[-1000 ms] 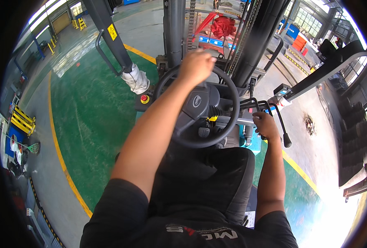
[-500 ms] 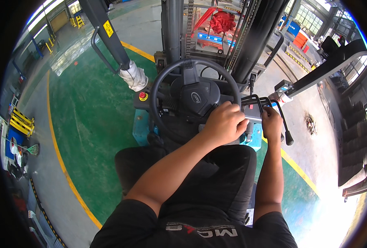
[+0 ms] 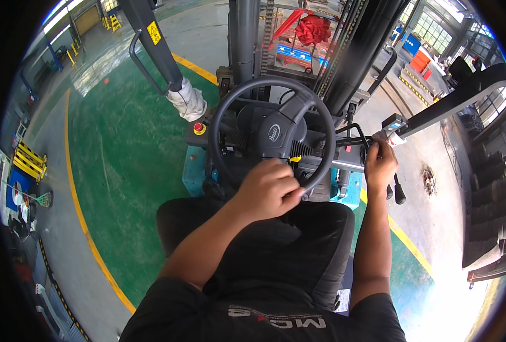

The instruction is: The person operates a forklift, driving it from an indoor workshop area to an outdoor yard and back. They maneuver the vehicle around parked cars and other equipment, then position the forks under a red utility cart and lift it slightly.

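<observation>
Shifted leftward, left fingers (image 3: 284,185) curl closed over the steering wheel (image 3: 273,134), right fingers (image 3: 384,150) round a lever (image 3: 362,133).

Steering wheel (image 3: 327,122), black, one, worked by two bare grips; bearings from its hub (image 3: 273,133).
Left grip (image 3: 271,187): curled over the rim, 6 o'clock. Right grip (image 3: 381,165): closed about a black control lever (image 3: 362,133), 3 o'clock. Stop button (image 3: 199,127), red on yellow, 9 o'clock. White wrapping (image 3: 188,101) round a post foot, 10 o'clock. Bunched red cloth (image 3: 313,30), 1 o'clock. Orange bin (image 3: 420,61), 2 o'clock. Green floor (image 3: 122,151), 9 o'clock.
</observation>
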Available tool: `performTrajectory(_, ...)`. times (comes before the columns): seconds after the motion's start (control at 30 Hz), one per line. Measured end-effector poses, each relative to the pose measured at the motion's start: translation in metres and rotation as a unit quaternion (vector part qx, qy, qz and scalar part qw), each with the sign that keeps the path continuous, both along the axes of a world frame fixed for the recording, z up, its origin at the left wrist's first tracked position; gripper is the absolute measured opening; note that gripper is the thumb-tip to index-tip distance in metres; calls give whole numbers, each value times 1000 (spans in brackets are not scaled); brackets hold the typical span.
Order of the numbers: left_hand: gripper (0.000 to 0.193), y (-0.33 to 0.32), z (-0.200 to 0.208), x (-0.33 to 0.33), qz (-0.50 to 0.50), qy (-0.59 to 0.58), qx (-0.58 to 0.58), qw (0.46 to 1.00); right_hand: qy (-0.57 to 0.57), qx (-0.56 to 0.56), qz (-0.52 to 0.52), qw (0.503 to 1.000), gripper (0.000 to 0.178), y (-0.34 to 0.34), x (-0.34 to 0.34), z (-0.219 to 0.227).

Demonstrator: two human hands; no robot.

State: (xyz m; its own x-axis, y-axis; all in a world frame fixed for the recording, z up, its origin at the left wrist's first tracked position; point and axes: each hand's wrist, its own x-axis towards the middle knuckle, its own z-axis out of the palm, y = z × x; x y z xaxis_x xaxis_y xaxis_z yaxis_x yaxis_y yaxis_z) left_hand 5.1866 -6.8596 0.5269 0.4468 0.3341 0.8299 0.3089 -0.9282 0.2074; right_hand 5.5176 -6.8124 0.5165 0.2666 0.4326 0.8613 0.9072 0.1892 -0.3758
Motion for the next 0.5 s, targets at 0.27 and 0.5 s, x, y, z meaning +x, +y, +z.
performTrajectory(0.27, 19, 34, 14, -79, 161, -42, 19, 986, 30, -31, -10, 999, 19, -20, -7, -7)
performTrajectory(0.5, 26, 133, 83, -47, 236, -39, 21, 971, 20, 17, 2, 1000, 19, -9, 8, 4)
